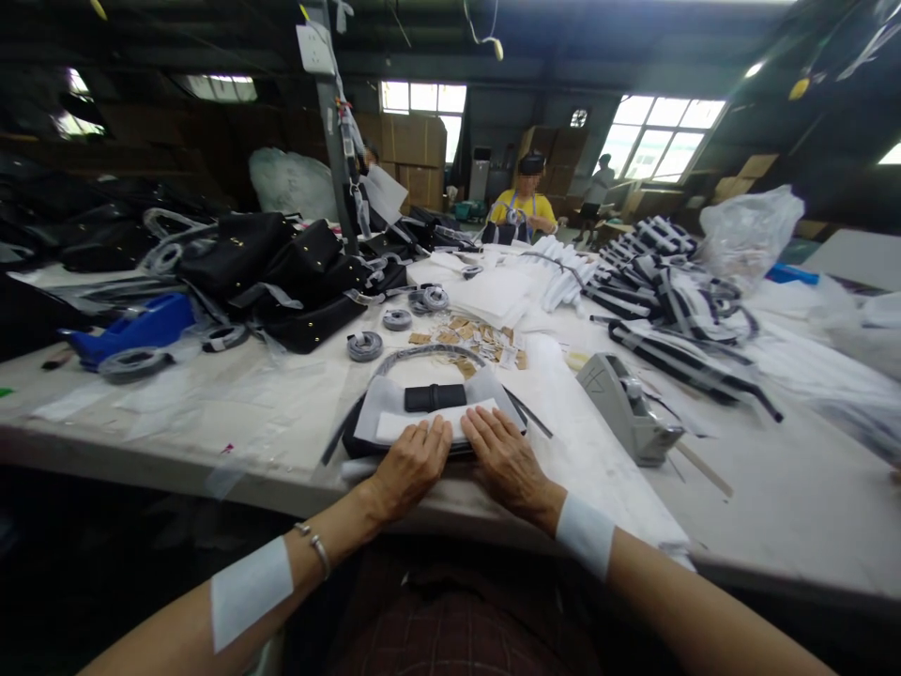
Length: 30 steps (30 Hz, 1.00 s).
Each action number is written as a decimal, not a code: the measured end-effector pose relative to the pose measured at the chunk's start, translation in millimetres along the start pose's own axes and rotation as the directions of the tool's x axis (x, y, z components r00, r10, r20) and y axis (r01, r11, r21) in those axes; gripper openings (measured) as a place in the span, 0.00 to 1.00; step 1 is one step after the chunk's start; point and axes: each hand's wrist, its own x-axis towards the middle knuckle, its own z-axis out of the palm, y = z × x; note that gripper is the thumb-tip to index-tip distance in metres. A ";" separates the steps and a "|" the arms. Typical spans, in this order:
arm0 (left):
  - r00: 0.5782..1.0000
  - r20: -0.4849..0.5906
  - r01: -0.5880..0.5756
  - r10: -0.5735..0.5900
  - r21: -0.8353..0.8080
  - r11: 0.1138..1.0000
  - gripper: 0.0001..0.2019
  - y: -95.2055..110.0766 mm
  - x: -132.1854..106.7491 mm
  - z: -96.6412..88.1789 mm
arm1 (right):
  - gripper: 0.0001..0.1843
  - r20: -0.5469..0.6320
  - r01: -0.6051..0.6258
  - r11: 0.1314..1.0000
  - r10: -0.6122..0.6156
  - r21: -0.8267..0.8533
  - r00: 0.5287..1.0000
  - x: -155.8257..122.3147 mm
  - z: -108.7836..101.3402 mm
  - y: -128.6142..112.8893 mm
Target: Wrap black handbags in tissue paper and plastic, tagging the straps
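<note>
A black handbag lies at the table's front edge, its wrapped handle arching away from me. White tissue sheet covers its upper face, with a dark strap-like piece showing on it. Across the near part is a folded white strip. My left hand rests on this strip, fingers extended and side by side. My right hand lies flat on the strip's right end, fingers stretched forward. Neither hand grasps anything; the palms partly hide the bag's near edge.
Black bags and a blue tape dispenser are at left. A grey tape dispenser stands right, beside a white foam roll. Small brown tags and wrapped strap coils lie beyond the bag. A person in yellow sits across.
</note>
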 end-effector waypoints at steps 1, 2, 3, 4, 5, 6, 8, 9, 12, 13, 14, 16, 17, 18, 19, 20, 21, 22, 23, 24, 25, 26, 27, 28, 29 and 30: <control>1.000 -0.002 0.008 -0.008 -0.027 1.000 0.20 -3.8 1.5 -2.3 | 0.32 0.005 -0.017 1.000 0.017 -0.001 1.000 1.9 -1.5 -1.9; 1.000 -0.006 0.012 -0.012 -0.048 0.999 0.20 -7.7 3.5 -4.6 | 0.34 0.009 -0.035 0.999 0.035 -0.002 0.999 4.0 -2.8 -3.4; 1.000 -0.010 0.012 -0.013 -0.061 0.998 0.21 -11.7 6.0 -6.6 | 0.36 0.007 -0.055 0.998 0.055 -0.005 0.998 6.2 -3.8 -4.4; 1.000 -0.012 0.010 -0.011 -0.070 0.997 0.21 -15.8 8.9 -8.4 | 0.37 0.002 -0.069 0.998 0.069 -0.011 0.998 8.7 -4.3 -4.9; 1.000 -0.013 0.006 -0.007 -0.083 0.997 0.22 -20.1 11.7 -9.8 | 0.37 -0.004 -0.077 0.997 0.077 -0.022 0.997 11.3 -4.5 -4.8; 1.000 -0.012 0.002 -0.003 -0.096 0.995 0.23 -24.3 14.5 -11.1 | 0.37 -0.011 -0.080 0.996 0.079 -0.037 0.997 14.1 -4.3 -4.3; 1.000 -0.007 -0.002 0.001 -0.115 0.993 0.25 -31.5 18.4 -12.9 | 0.33 -0.035 -0.082 0.994 0.080 -0.067 0.996 20.1 -3.0 -2.2; 1.000 -0.006 -0.001 0.000 -0.119 0.993 0.25 -34.0 19.3 -13.6 | 0.30 -0.049 -0.080 0.994 0.077 -0.076 0.996 23.1 -2.2 -1.0; 1.000 -0.014 0.009 -0.011 -0.121 0.993 0.27 -35.1 17.3 -13.7 | 0.22 -0.073 -0.053 0.995 0.047 -0.089 0.996 31.3 -0.2 1.8; 1.000 -0.022 0.021 -0.023 -0.114 0.993 0.27 -33.3 15.5 -12.6 | 0.20 -0.069 -0.034 0.995 0.028 -0.095 0.997 33.6 0.0 2.1; 0.998 -0.040 0.035 -0.039 -0.100 0.994 0.27 -30.7 13.6 -10.6 | 0.19 -0.059 -0.013 0.995 0.007 -0.102 0.998 35.8 0.0 2.0; 0.992 -0.102 0.063 -0.069 -0.055 0.996 0.25 -24.5 10.3 -4.0 | 0.17 -0.032 0.024 0.993 -0.028 -0.113 0.999 40.1 -0.6 0.7; 0.986 -0.148 0.075 -0.078 -0.026 0.997 0.24 -21.5 9.2 0.5 | 0.16 -0.018 0.034 0.993 -0.036 -0.112 0.999 42.3 -1.0 -0.2; 0.977 -0.195 0.087 -0.085 0.007 0.996 0.22 -18.8 8.6 5.3 | 0.15 -0.006 0.037 0.993 -0.038 -0.108 0.999 44.5 -1.5 -1.3; 0.967 -0.240 0.101 -0.090 0.038 0.994 0.21 -16.8 8.3 9.9 | 0.14 0.005 0.035 0.994 -0.034 -0.102 0.999 46.5 -2.0 -2.2; 0.956 -0.279 0.115 -0.093 0.066 0.991 0.20 -15.5 8.2 14.2 | 0.12 0.014 0.028 0.995 -0.027 -0.094 1.000 48.3 -2.4 -3.1; 0.946 -0.311 0.125 -0.091 0.089 0.988 0.19 -15.0 8.1 17.6 | 0.11 0.022 0.021 0.996 -0.019 -0.085 1.000 49.7 -2.7 -3.8; 0.939 -0.336 0.122 -0.081 0.104 0.987 0.19 -15.3 7.8 20.1 | 0.10 0.029 0.015 0.997 -0.013 -0.074 1.000 50.6 -2.8 -4.4; 0.933 -0.354 0.109 -0.064 0.109 0.988 0.19 -16.2 7.3 21.6 | 0.10 0.032 0.008 0.998 -0.006 -0.066 0.999 51.1 -2.7 -4.8; 0.928 -0.371 0.090 -0.046 0.102 0.991 0.19 -17.5 6.6 22.4 | 0.09 0.032 0.003 0.998 -0.001 -0.058 0.999 51.0 -2.2 -5.1; 0.922 -0.385 0.069 -0.030 0.088 0.994 0.19 -19.1 5.8 22.7 | 0.09 0.029 -0.004 0.999 0.005 -0.051 1.000 50.5 -1.3 -5.3; 0.918 -0.397 0.055 -0.024 0.066 0.996 0.19 -20.9 4.9 22.7 | 0.09 0.023 -0.011 0.999 0.012 -0.046 1.000 49.7 0.2 -5.4; 0.910 -0.413 0.055 -0.035 0.038 0.998 0.20 -22.7 4.1 22.9 | 0.09 0.016 -0.017 0.999 0.018 -0.041 1.000 48.7 2.2 -5.5; 0.902 -0.429 0.060 -0.051 0.009 0.998 0.20 -24.5 3.4 23.4 | 0.09 0.010 -0.020 0.999 0.021 -0.037 1.000 47.7 4.6 -5.5; 0.895 -0.441 0.060 -0.061 -0.015 0.998 0.20 -26.5 2.7 24.3 | 0.09 0.005 -0.021 0.999 0.022 -0.032 1.000 47.0 7.1 -5.6; 0.894 -0.444 0.046 -0.053 -0.028 0.999 0.20 -28.6 1.9 25.5 | 0.09 0.002 -0.020 0.999 0.020 -0.025 1.000 46.6 9.3 -5.9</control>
